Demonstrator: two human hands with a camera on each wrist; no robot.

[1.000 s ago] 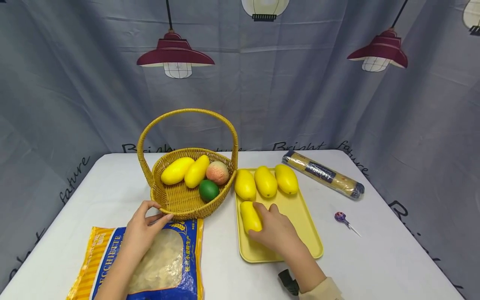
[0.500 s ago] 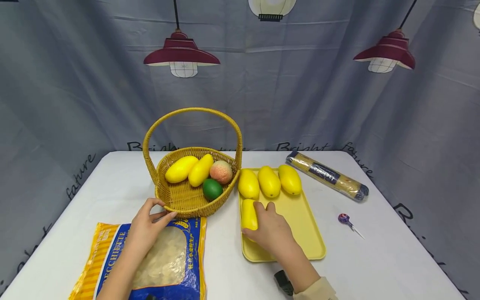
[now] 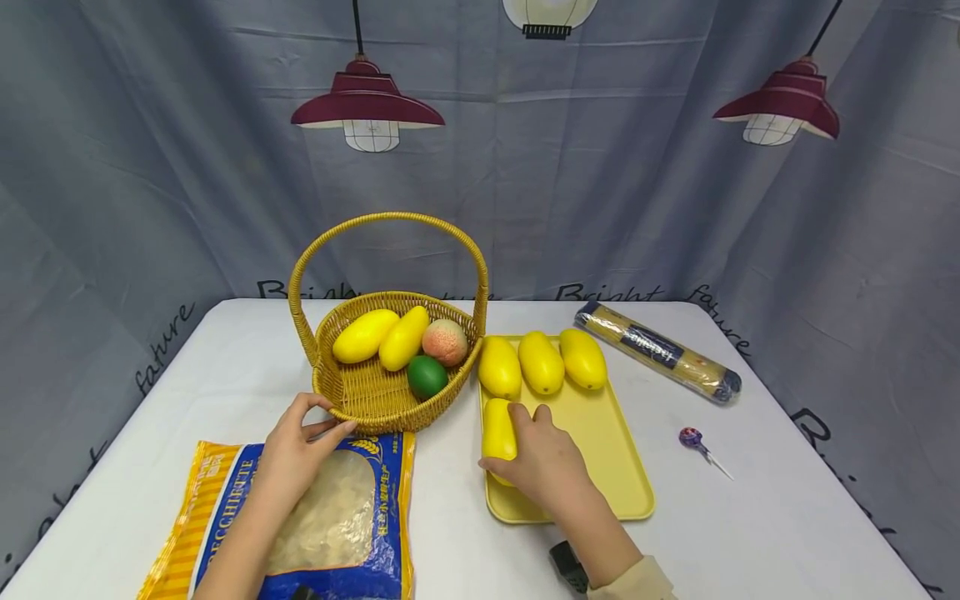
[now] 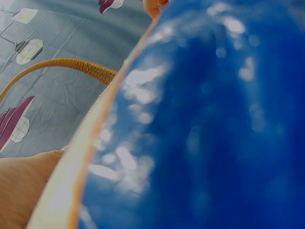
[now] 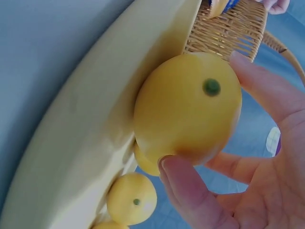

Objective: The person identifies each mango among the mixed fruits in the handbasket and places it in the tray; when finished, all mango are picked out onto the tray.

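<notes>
In the head view, my right hand (image 3: pixel 536 462) holds a yellow mango (image 3: pixel 498 429) at the front left of the yellow tray (image 3: pixel 600 450). The right wrist view shows this mango (image 5: pixel 188 107) between the thumb and fingers, its green stem spot facing the camera. Several other mangoes (image 3: pixel 542 362) line the tray's back. To the left, my left hand (image 3: pixel 296 442) grips the front rim of the wicker basket (image 3: pixel 375 408). Inside are two mangoes (image 3: pixel 365 336), a peach (image 3: pixel 445 342) and a green fruit (image 3: pixel 427 377). The left wrist view is mostly blocked by blue packaging (image 4: pixel 214 119).
Under my left forearm lies a blue and yellow pasta bag (image 3: pixel 330 517), touching or close to the basket's front. A long spaghetti pack (image 3: pixel 660 352) lies at the back right, with a lollipop (image 3: pixel 703 450) nearer. The basket's tall handle (image 3: pixel 390 217) arches upward.
My right thumb has moved round to the mango's near left side, and the mango has turned slightly. The left hand stays at the basket rim. The head view has shifted a little.
</notes>
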